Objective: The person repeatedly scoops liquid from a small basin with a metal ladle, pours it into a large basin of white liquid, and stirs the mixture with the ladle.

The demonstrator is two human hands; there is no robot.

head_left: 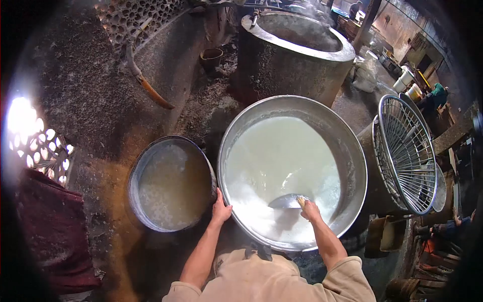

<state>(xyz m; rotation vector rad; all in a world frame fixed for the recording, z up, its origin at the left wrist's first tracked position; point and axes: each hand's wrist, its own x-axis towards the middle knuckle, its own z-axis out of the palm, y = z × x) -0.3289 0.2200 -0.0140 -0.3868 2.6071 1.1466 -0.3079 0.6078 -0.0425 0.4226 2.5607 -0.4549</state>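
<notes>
R hand (310, 210) clasps metal scoop (288, 201), part-dipped in white liq. (282, 146) inside big pan (355, 171); L hand (220, 208) at pan's rim, grip unclear. Prob. mid-stir/scoop; next move calls for steady R wrist.

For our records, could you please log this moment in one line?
left hand: at metal basin rim | right hand: holding metal scoop in white liquid | alongside: tub

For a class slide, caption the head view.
Right hand holds a scoop in a pan of cloudy liquid; left hand touches the pan.
</notes>
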